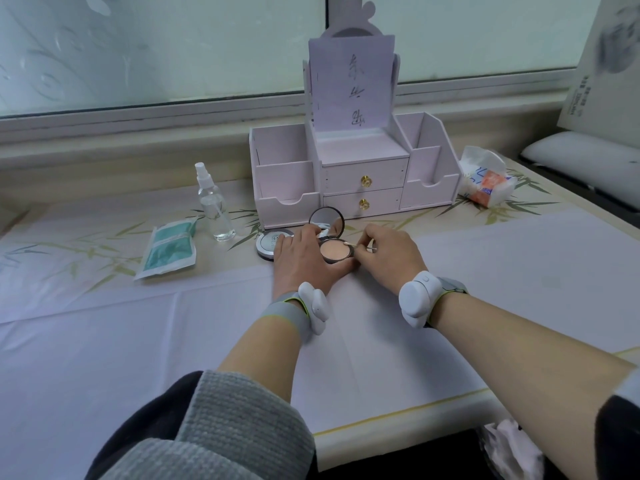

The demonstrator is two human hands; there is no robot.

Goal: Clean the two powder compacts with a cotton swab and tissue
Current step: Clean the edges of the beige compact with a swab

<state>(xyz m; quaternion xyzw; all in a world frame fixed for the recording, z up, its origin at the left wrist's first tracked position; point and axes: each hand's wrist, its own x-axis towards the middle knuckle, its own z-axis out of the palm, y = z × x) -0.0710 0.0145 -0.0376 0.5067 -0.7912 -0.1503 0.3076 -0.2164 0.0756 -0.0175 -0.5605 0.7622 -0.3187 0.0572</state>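
Note:
An open powder compact [334, 251] lies on the table, its beige powder pan facing up and its round mirror lid [326, 220] raised behind. My left hand [304, 258] grips the compact's base from the left. My right hand [389, 256] pinches a cotton swab [356, 244], whose white tip touches the pan's right rim. A second compact [270, 243], silver and closed, lies just left of my left hand, partly hidden by it.
A pale drawer organiser [353, 174] stands behind the compacts. A clear spray bottle [214, 206] and a green swab packet [169, 249] sit to the left. A tissue pack [485, 178] lies at the right. The table's front edge [398, 420] is near my arms.

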